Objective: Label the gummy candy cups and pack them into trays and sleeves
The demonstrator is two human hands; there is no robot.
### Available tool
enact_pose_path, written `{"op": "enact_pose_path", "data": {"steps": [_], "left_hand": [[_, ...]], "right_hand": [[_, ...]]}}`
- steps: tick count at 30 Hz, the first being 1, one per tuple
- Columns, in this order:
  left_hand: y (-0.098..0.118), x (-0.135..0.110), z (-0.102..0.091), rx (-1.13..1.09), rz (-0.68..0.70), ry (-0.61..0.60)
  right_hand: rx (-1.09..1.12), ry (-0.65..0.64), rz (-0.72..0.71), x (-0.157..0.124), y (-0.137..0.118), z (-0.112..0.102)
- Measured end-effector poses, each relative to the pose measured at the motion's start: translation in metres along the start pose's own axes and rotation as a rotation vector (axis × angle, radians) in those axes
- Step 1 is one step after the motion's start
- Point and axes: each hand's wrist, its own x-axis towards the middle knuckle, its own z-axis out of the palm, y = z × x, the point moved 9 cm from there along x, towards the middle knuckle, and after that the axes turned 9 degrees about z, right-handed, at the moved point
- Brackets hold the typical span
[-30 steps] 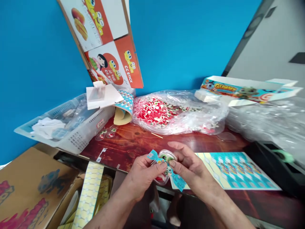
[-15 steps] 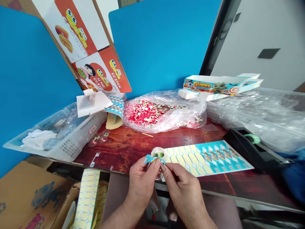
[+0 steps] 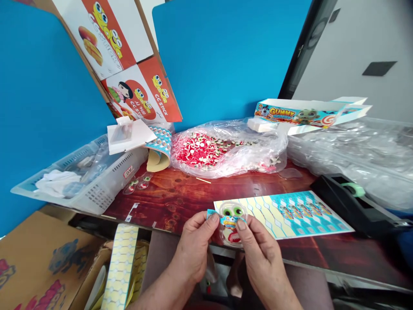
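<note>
In front of me, at the table's near edge, is a small clear plastic candy pack [image 3: 232,239] with two green gummy eyes above and a red-and-white gummy mouth below. A blue printed sticker label [image 3: 229,221] lies across its middle. My left hand [image 3: 196,237] pinches the label's left end between thumb and fingertips. On the pack's right side, my right hand [image 3: 262,247] grips it, thumb pressed on the label and fingers behind. A sheet of sticker labels [image 3: 306,213], partly peeled to its yellowish backing, lies just behind my right hand.
A bag of red and white gummies [image 3: 200,150] lies at the back. At left stand a white plastic basket [image 3: 106,189], filled packs [image 3: 138,184] and a curled label roll [image 3: 159,159]. A black tape dispenser [image 3: 335,200], plastic-filled bin [image 3: 361,150] and printed display box [image 3: 290,115] are right.
My hands have moved apart. The label, earlier bunched between my fingers, now stretches flat across the pack, and the gummy mouth shows. The view has shifted slightly.
</note>
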Motion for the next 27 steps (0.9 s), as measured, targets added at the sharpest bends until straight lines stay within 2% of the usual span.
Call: {"op": "enact_pose_path", "data": {"steps": [4, 7, 12, 14, 16, 17, 18, 19, 21, 24, 26, 27], "left_hand": [[-0.016, -0.006, 0.014, -0.186, -0.230, -0.032], [-0.027, -0.013, 0.022, -0.269, -0.393, -0.029], [-0.036, -0.011, 0.027, -0.301, -0.493, -0.063], [-0.035, -0.007, 0.021, -0.168, -0.434, -0.048], [-0.021, 0.001, 0.011, 0.034, -0.228, 0.013], [-0.011, 0.004, 0.004, 0.120, -0.100, 0.087], [-0.005, 0.004, -0.002, 0.194, -0.017, 0.149], [-0.005, 0.005, -0.001, 0.246, 0.007, 0.141], [-0.009, 0.006, 0.003, 0.317, 0.027, 0.109], [-0.019, 0.003, 0.021, 0.295, 0.049, 0.008], [-0.030, -0.003, 0.040, 0.313, 0.022, -0.124], [-0.037, -0.007, 0.050, 0.364, -0.012, -0.212]], "right_hand": [[0.036, 0.013, 0.021, -0.002, 0.001, 0.002], [-0.019, 0.012, 0.024, -0.003, -0.002, 0.004], [-0.215, 0.002, -0.033, -0.002, -0.015, 0.010], [-0.287, 0.042, -0.088, -0.003, -0.024, 0.008], [-0.356, 0.112, -0.132, -0.005, -0.031, 0.001], [-0.402, 0.152, -0.155, -0.006, -0.034, -0.004], [-0.465, 0.195, -0.185, -0.008, -0.038, -0.010], [-0.552, 0.221, -0.220, -0.009, -0.042, -0.013], [-0.760, 0.231, -0.273, -0.012, -0.048, -0.015], [-1.029, 0.211, -0.287, -0.018, -0.052, -0.016], [-1.115, 0.193, -0.326, -0.029, -0.061, -0.026], [-1.130, 0.195, -0.370, -0.039, -0.069, -0.038]]}}
